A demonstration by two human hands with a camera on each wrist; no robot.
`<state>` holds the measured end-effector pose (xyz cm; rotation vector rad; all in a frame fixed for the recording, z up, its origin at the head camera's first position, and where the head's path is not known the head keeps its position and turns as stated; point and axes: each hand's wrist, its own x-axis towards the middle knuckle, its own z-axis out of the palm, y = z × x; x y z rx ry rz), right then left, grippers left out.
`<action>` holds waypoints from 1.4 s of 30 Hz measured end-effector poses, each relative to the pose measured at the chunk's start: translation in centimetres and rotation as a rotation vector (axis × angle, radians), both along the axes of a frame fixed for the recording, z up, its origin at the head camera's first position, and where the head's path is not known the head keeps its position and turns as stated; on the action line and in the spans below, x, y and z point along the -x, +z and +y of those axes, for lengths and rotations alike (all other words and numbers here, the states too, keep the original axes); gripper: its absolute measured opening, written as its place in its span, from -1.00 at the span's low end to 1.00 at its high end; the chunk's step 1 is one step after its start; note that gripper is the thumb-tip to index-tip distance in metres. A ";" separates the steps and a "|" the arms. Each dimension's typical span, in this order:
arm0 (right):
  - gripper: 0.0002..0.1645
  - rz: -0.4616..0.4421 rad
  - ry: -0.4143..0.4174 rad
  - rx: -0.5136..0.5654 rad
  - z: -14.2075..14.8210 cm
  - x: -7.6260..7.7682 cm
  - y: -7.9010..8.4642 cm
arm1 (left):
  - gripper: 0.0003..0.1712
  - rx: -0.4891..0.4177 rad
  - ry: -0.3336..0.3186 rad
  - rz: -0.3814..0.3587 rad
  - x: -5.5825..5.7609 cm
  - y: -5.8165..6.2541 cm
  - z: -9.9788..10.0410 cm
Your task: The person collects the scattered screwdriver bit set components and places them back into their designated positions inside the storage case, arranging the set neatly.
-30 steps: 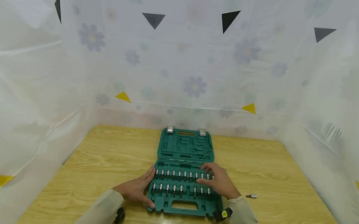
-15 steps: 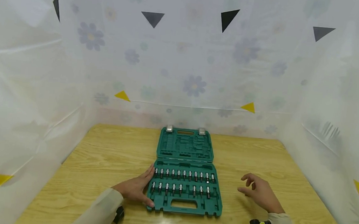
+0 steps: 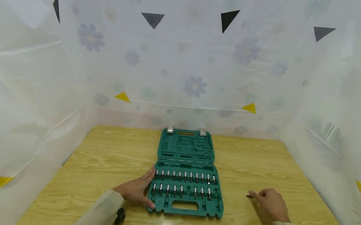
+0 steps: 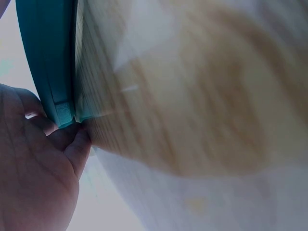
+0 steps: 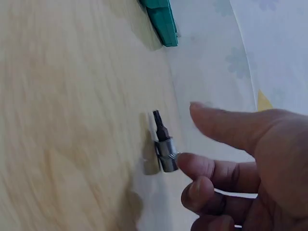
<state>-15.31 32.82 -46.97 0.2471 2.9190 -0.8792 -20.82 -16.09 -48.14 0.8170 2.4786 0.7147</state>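
Note:
A green bit socket case (image 3: 164, 202) lies opened out on the table, two rows of chrome bit sockets (image 3: 174, 189) set in its near half. My left hand (image 3: 137, 190) rests against the case's left side, fingers along the edge and thumb at the near corner. In the left wrist view its fingertips touch the green case edge (image 4: 62, 108). To the right of the case, my right hand (image 3: 272, 204) is low over a loose bit socket (image 5: 166, 151) with a dark tip. The index fingertip is right at its chrome body, while the thumb stands apart from it.
The case lid (image 3: 186, 146) with moulded recesses lies at the back, bearing two silver latches. The lower row of sockets has a gap right of its middle. A wood-grain table (image 3: 117, 146) is enclosed by pale flowered sheeting (image 3: 172, 55) behind and at both sides.
My right hand has moved from above the case's right side out to the right, then down to the loose bit socket on the table. The left hand has stayed against the case.

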 end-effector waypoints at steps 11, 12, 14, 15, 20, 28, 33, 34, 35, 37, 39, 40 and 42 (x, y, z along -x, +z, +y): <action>-0.37 -0.040 -0.059 -0.016 -0.6 0.1 -0.3 | 0.45 -0.002 0.001 -0.008 0.0 -0.3 0.1; -0.36 -0.034 -0.060 -0.026 -0.6 0.1 -0.3 | 0.45 -0.003 0.000 -0.008 0.0 -0.3 0.1; -0.34 -0.023 -0.062 -0.035 -0.5 0.1 -0.4 | 0.46 -0.005 -0.002 -0.010 -0.1 -0.3 0.1; -0.32 -0.022 -0.065 -0.038 -0.4 0.2 -0.4 | 0.46 -0.008 -0.002 -0.012 -0.1 -0.3 0.1; -0.38 -0.056 -0.089 -0.038 -0.2 0.6 -0.2 | 0.45 -0.004 -0.002 -0.004 -0.1 -0.3 0.1; -0.45 -0.086 -0.110 -0.029 -0.1 1.0 -0.2 | 0.46 -0.002 -0.002 0.005 0.0 -0.3 0.0; -0.48 -0.070 -0.108 -0.027 -0.1 1.1 -0.2 | 0.46 -0.010 -0.004 0.001 0.0 -0.2 0.0; -0.48 -0.071 -0.108 -0.027 -0.1 1.1 -0.2 | 0.46 -0.010 -0.003 0.000 0.0 -0.1 0.0; -0.47 -0.072 -0.108 -0.028 -0.1 1.0 -0.3 | 0.46 -0.009 -0.003 -0.001 0.0 -0.1 0.0; -0.46 -0.075 -0.110 -0.027 -0.2 1.0 -0.3 | 0.46 -0.006 -0.001 -0.003 0.0 -0.1 0.0; -0.45 -0.080 -0.110 -0.024 -0.2 0.9 -0.3 | 0.46 -0.003 0.001 -0.005 -0.1 -0.1 0.0; -0.45 -0.082 -0.110 -0.023 -0.2 0.9 -0.3 | 0.46 -0.002 0.003 -0.006 -0.1 -0.1 0.0; -0.44 -0.084 -0.109 -0.020 -0.2 0.9 -0.4 | 0.46 0.000 0.005 -0.005 -0.1 0.0 0.0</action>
